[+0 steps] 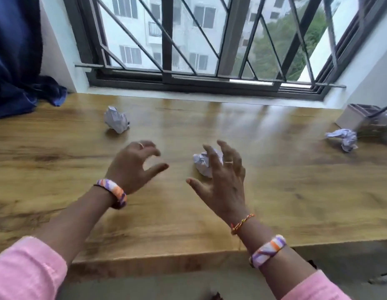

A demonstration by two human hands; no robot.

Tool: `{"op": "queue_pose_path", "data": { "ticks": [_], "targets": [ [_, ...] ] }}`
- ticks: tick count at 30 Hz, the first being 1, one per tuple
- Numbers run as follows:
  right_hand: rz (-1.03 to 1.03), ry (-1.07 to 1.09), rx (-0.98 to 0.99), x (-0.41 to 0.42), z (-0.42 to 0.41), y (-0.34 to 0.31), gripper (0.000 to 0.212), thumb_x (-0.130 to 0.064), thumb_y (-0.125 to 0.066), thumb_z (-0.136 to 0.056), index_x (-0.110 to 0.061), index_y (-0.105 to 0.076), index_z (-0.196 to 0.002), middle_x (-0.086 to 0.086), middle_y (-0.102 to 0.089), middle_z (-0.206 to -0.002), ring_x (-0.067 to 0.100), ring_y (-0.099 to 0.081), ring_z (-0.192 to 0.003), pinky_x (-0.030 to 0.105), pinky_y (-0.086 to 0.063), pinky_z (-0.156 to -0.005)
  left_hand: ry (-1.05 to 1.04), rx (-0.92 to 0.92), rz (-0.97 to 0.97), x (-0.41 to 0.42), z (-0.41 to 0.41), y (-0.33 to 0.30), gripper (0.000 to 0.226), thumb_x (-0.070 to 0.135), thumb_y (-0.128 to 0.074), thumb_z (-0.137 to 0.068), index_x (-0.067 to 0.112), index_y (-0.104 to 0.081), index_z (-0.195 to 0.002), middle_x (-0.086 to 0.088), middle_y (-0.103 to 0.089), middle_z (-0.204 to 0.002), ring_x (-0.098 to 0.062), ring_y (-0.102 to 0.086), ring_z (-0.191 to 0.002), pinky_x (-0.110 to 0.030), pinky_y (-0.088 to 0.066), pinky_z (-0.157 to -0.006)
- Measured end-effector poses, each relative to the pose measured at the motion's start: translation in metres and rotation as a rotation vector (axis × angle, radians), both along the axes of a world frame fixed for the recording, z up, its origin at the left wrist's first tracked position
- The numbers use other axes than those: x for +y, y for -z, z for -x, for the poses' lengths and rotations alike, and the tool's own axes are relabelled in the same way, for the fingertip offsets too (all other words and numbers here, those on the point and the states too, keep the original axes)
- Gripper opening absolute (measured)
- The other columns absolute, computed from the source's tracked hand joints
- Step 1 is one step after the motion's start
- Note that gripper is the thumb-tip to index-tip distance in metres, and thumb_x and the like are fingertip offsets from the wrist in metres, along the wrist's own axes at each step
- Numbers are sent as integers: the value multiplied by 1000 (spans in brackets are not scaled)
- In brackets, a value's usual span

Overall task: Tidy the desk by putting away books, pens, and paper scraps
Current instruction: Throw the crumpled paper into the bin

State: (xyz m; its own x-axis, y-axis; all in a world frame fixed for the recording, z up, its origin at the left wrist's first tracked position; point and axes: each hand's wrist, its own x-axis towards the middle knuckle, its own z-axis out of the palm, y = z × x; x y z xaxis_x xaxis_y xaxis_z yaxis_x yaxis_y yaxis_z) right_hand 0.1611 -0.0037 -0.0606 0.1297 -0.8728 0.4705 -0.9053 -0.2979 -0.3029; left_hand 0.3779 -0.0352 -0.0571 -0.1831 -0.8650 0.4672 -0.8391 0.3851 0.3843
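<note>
Pink sleeves (25, 269) sat nearest the lens, one at each lower corner, with a striped band on each wrist. At far left a blue curtain (17, 61) pooled onto the wooden desk (296, 191). Next came a crumpled paper ball (116, 122), lying alone near the window side. The left hand (132, 167) hovered over bare wood, its fingers loosely curled and apart from the thumb, gripping nothing. Just right of it, the right hand (222, 182) was spread wide with bent fingers, poised over a second paper scrap (204, 162); whether any fingertip touched it could not be told, since the hand hid part of it. Well to the right lay a third crumpled scrap (344, 139), just beside a grey pen holder (361, 118) at the edge of view. No books showed. The likely risk was a hasty grab: the light paper could skid away across the smooth wood, or the far scraps by the curtain and the holder could be missed. No brand, label or readable writing appeared anywhere; motion blur softened both hands.
</note>
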Motion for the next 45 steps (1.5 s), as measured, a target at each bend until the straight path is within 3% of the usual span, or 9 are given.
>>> {"op": "queue_pose_path", "data": {
  "ticks": [3,6,11,17,29,35,39,42,45],
  "targets": [
    [-260,-131,273,-53,8,2,84,-67,-61,-64,-39,-30,-137,3,-16,-154,29,-14,-139,46,-31,-100,-533,-130,7,-75,-14,-7,58,39,-73,-71,12,-56,-119,-22,-37,-142,-41,-31,-131,-51,-31,-100],
    [-286,-255,325,-74,10,18,62,-64,-57,-68,-38,-44,-123,5,-47,-135,30,-41,-123,44,-42,-85,-771,2,-220,-130,-35,-5,67,49,-68,-72,22,-44,-129,-17,-15,-153,-41,-15,-138,-58,-26,-103],
    [-12,-300,316,-105,12,29,26,-50,-47,-76,-34,-57,-93,-3,-65,-88,23,-62,-78,33,-44,-58,-711,-24,-180,-150,-36,12,32,24,-68,-78,11,-66,-107,-23,-44,-134,-34,-35,-129,-43,-31,-101],
    [-55,-325,324,-129,-9,32,13,-37,-63,-76,-29,-60,-86,0,-63,-81,26,-60,-74,35,-42,-58,-666,1,-119,-110,-34,8,11,13,-68,-77,11,-74,-86,-16,-55,-119,-39,-55,-100,-37,-43,-87],
    [-164,-331,339,-74,-104,29,19,-39,-41,-92,-28,-50,-106,4,-54,-108,30,-50,-100,38,-38,-75,-618,71,-130,59,-73,6,15,-1,-63,-68,6,-73,-78,-19,-61,-113,-37,-63,-92,-36,-44,-83],
    [-142,-813,343,74,-221,22,24,-41,-42,-87,-32,-48,-109,1,-57,-111,29,-50,-104,40,-38,-78,-810,249,-25,223,-155,22,24,-8,-70,-67,7,-74,-85,-18,-62,-117,-30,-63,-99,-24,-46,-86],
    [-302,-1238,359,163,-288,26,40,-43,-51,-86,-30,-40,-122,-1,-56,-120,27,-47,-115,42,-38,-87,-1030,432,-272,325,-197,53,30,21,-69,-66,12,-74,-94,-14,-63,-119,-24,-60,-109,-24,-42,-90],
    [-497,-1315,352,202,-334,42,39,-43,-53,-87,-26,-45,-121,3,-56,-120,28,-46,-114,41,-40,-87,-1138,566,-386,378,-217,85,33,20,-70,-66,10,-73,-96,-15,-67,-112,-23,-59,-106,-23,-39,-84],
    [-778,-1312,284,223,-380,68,46,-36,-56,-89,-18,-43,-129,11,-47,-130,31,-42,-121,42,-42,-97,-1256,537,-540,409,-235,124,50,12,-64,-80,16,-53,-129,-16,-42,-143,-32,-40,-132,-28,-33,-102]
  ]
}}
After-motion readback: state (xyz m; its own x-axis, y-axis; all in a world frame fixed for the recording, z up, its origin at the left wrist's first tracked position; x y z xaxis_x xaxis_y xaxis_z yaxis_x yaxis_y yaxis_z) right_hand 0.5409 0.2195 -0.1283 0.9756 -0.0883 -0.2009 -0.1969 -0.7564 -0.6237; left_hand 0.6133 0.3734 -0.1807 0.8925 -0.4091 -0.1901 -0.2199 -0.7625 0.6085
